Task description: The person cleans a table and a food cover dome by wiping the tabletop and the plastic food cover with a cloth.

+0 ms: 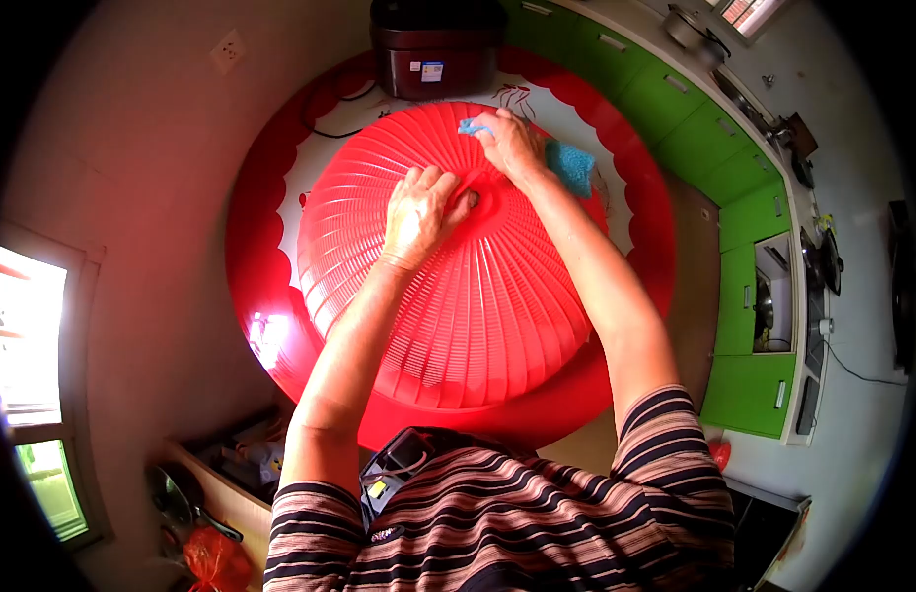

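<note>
A large red slatted plastic food cover [448,326], domed, sits on the round table. My left hand [421,212] has its fingers curled at the raised handle in the middle of the cover's top. Just right of it, my right hand [512,143] grips a light blue cloth [571,168] against the cover's far side. One end of the cloth pokes out by the fingertips and a wider piece hangs to the right of the hand. Whatever lies under the cover is hidden.
The round table [256,237] has a red scalloped border and a white patterned middle. A dark rice cooker [438,54] stands at its far edge, with a black cord to the left. Green cabinets [675,109] line the right wall. A frying pan [172,493] is at lower left.
</note>
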### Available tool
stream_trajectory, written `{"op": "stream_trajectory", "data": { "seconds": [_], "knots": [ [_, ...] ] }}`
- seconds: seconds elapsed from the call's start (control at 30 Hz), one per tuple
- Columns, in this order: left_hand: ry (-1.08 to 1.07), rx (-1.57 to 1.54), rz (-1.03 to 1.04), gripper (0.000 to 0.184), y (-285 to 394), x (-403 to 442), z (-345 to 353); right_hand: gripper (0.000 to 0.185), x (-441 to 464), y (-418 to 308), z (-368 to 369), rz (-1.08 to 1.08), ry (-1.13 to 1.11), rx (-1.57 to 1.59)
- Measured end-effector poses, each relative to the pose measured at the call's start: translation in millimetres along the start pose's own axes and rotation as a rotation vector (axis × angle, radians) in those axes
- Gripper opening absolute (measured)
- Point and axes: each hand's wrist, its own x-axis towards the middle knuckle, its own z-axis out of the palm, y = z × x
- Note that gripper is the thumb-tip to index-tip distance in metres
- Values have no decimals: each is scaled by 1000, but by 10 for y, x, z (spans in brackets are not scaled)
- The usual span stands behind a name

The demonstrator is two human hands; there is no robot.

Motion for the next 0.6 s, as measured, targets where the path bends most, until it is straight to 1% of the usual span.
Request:
{"op": "stream_trajectory", "data": {
  "seconds": [0.07,0.1,0.2,0.23,0.3,0.33,0.37,0.4,0.43,0.47,0.5,0.53,0.6],
  "knots": [
    [4,5,9,23,10,4,-11,17,-194,4,-82,-45,-26,91],
    [8,-1,16,23,18,1,-15,17,-280,32,-110,-42,-19,84],
    [18,25,17,24,31,4,-35,17,-535,130,-171,-163,-53,433],
    [22,23,17,24,43,-2,-29,17,-592,167,-167,-165,-52,429],
    [32,0,44,23,70,-14,-39,17,-652,203,-141,-271,79,451],
    [33,1,43,23,96,-20,-61,18,-637,203,-130,-254,65,432],
    [-19,0,109,24,123,-48,-84,18,-628,192,-99,-254,62,433],
    [-71,-3,175,27,164,-63,-113,18,-602,123,-109,-191,82,358],
    [-71,-4,172,27,188,-82,-121,19,-566,55,-146,-128,100,283],
    [-78,-11,171,31,194,-109,-124,18,-506,6,-190,-68,76,244],
    [-87,-17,168,36,199,-145,-133,18,-434,8,-133,-72,69,249],
    [-92,-45,122,39,225,-168,-132,17,-328,10,-79,-55,91,213],
    [-92,-75,100,39,218,-178,-136,15,-129,29,6,-3,96,195]
  ]
}}
